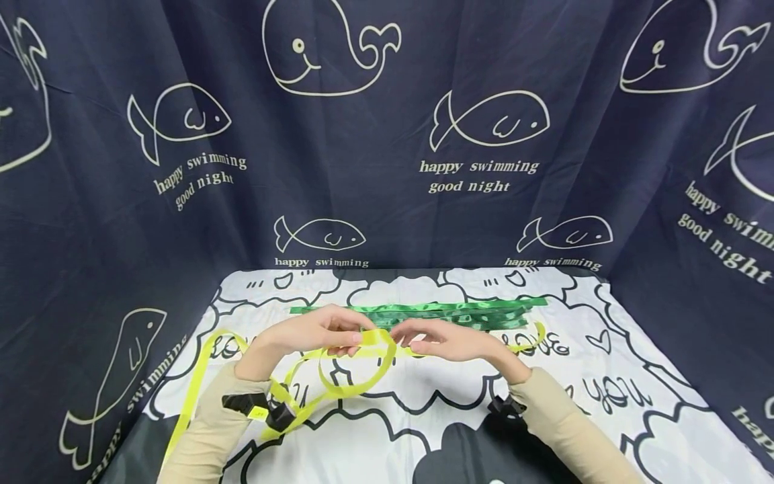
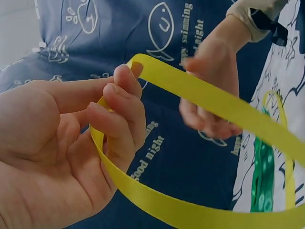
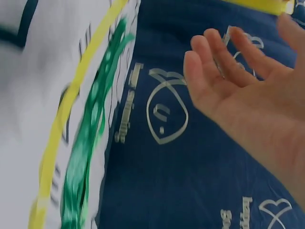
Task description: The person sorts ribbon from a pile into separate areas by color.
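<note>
A long, flat yellow ribbon point(image 1: 353, 390) hangs in a loop between the two hands. My left hand point(image 1: 329, 331) pinches it, and in the left wrist view the ribbon point(image 2: 190, 90) passes over the fingertips and curves back around the curled fingers. Close to the right of the loop is my right hand point(image 1: 446, 339). Its fingers are loosely bent, and in the right wrist view the palm point(image 3: 267, 114) holds nothing. More of the ribbon trails across the table, past the left forearm and out to the right.
Behind the hands, a bundle of shiny green ribbon point(image 1: 447, 313) lies crosswise on the table. A black-and-white patterned cloth point(image 1: 387, 437) covers the tabletop. Dark blue curtain point(image 1: 375, 154) stands at the back and both sides.
</note>
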A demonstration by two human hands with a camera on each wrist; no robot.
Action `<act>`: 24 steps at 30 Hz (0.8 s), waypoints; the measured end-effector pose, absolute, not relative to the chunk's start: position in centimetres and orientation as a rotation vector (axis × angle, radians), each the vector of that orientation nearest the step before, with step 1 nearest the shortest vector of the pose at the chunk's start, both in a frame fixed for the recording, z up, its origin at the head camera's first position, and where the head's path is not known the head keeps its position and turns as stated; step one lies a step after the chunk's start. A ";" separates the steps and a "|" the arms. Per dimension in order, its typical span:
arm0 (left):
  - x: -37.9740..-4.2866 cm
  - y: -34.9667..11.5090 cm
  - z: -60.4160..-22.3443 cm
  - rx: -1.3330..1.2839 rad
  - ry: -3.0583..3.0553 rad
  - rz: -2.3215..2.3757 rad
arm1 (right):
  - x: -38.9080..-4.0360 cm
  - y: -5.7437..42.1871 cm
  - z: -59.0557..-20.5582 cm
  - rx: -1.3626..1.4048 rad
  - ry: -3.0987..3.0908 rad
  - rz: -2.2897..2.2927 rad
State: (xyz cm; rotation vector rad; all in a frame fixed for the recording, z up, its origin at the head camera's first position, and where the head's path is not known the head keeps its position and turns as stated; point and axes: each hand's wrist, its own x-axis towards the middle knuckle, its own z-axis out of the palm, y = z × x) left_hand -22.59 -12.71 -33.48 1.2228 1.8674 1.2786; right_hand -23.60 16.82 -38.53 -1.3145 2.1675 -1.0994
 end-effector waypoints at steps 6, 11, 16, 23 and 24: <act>-22.4 -12.1 -33.9 1.245 1.817 1.292 | -23.2 15.5 -38.6 -1.445 1.853 -1.239; -22.8 -13.2 -34.7 1.244 1.880 1.291 | -23.2 16.6 -38.8 -1.412 1.748 -1.367; -23.4 -15.0 -35.9 1.163 1.930 1.307 | -23.3 19.1 -39.1 -1.297 1.812 -1.453; -23.7 -16.5 -37.1 1.076 1.988 1.293 | -23.1 22.5 -39.1 -1.174 2.015 -1.422; -23.8 -16.7 -37.2 1.065 2.004 1.283 | -23.1 22.9 -39.1 -1.164 2.051 -1.410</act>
